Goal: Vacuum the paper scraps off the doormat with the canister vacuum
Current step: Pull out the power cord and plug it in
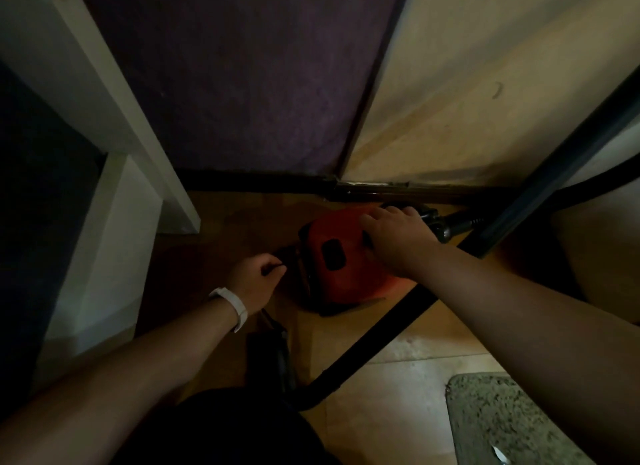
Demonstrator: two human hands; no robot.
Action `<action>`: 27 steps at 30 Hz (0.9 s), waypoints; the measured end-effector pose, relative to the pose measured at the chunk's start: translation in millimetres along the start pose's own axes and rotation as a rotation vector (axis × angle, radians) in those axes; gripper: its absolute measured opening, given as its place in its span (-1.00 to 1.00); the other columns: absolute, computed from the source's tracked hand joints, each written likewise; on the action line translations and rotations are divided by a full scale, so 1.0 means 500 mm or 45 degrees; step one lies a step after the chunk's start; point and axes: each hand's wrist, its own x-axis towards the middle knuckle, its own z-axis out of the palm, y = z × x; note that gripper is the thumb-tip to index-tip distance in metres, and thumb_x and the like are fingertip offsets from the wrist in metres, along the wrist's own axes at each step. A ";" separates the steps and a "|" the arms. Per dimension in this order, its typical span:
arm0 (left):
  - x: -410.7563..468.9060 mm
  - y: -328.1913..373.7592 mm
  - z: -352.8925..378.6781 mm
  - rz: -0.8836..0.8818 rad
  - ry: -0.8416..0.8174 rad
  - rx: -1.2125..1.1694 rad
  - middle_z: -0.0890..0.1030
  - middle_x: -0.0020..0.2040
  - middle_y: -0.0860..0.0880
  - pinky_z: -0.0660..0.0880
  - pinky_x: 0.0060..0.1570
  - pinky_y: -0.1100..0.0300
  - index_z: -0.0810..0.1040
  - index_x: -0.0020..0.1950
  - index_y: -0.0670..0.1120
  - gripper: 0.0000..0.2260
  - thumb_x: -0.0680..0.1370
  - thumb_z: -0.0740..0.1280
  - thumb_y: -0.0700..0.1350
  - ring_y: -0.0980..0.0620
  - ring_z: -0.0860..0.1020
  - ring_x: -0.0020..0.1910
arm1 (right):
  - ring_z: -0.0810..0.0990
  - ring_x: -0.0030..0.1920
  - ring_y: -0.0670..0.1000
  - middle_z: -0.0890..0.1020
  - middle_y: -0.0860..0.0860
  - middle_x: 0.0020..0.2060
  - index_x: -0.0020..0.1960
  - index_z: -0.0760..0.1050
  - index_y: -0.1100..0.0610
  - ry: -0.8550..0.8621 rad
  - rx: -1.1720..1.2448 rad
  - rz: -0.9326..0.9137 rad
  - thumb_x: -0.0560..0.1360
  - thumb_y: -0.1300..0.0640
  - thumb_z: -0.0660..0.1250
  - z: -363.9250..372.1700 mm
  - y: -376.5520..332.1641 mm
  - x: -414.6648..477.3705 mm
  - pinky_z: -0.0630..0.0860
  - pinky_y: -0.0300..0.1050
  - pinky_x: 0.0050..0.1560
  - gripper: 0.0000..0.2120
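A red canister vacuum sits on the floor near the wall, in dim light. My right hand rests on its top, fingers spread over the far end. At the vacuum's left end, my left hand, with a white wristband, pinches something small and dark, perhaps the cord plug. The black hose runs from under my right arm toward the lower middle. A grey speckled doormat lies at the lower right, with a white paper scrap on it.
A white cabinet or shelf stands at the left. A dark purple panel and a beige wall rise behind the vacuum. A dark slanted bar crosses at the right. The floor is tan tile.
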 end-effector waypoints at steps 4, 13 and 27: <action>-0.005 -0.007 -0.013 0.024 0.128 0.046 0.58 0.00 -0.03 0.45 -0.04 0.15 0.58 0.12 -0.11 -0.82 0.60 0.28 -0.07 -0.01 0.53 0.02 | 0.45 0.31 0.13 0.50 0.01 0.30 0.37 0.35 0.02 0.026 -0.093 0.006 0.60 -0.08 0.27 0.013 0.016 0.001 0.28 0.10 0.25 -0.61; -0.025 -0.009 -0.045 0.027 0.342 0.025 0.57 -0.23 -0.02 0.50 -0.28 0.10 0.52 -0.10 0.00 -0.89 0.60 0.26 -0.05 -0.03 0.56 -0.24 | 0.49 0.34 0.16 0.53 0.06 0.33 0.42 0.42 0.03 -0.100 0.098 -0.078 0.53 -0.14 0.39 0.000 0.060 0.032 0.50 0.05 0.23 -0.48; -0.055 0.219 -0.152 0.562 0.774 -0.168 0.55 -0.27 0.06 0.40 -0.27 0.41 0.55 -0.20 -0.04 -0.92 0.49 0.39 -0.17 0.24 0.50 -0.28 | 0.65 0.09 0.13 0.68 0.06 0.05 0.13 0.61 0.01 -0.023 0.492 -0.004 0.42 -0.03 0.46 -0.020 0.086 0.017 0.61 0.10 0.05 -0.70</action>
